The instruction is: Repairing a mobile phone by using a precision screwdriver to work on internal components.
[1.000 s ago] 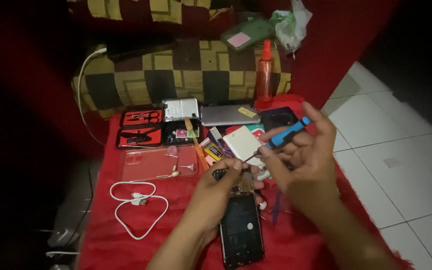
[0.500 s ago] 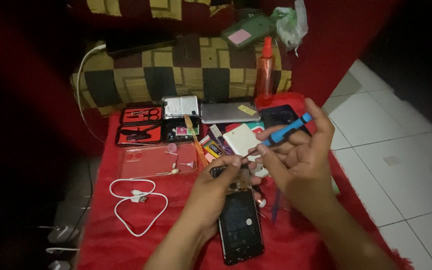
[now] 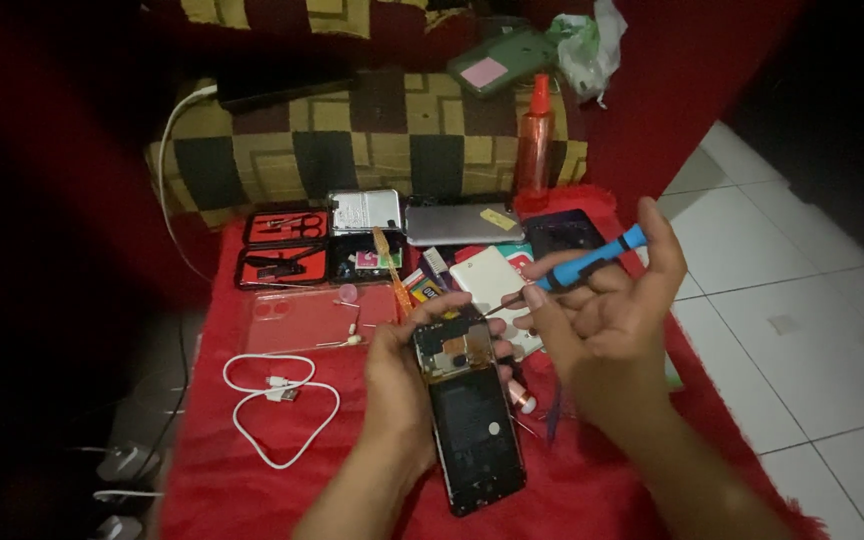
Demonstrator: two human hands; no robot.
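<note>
Compared with half a second earlier, the opened phone (image 3: 467, 415) sits slightly lower in view, its exposed upper board tipped toward the screwdriver tip, while both hands hold much the same pose. Left hand (image 3: 402, 385) is closed around the phone's upper edge above the red cloth (image 3: 252, 490); right hand (image 3: 607, 320) pinches the blue-handled screwdriver (image 3: 587, 265), remaining fingers spread. Good practice, judged from this view: brace the phone firmly and seat the tip squarely before turning; beyond lie the tool kit case (image 3: 287, 245) and spray bottle (image 3: 535, 140).
</note>
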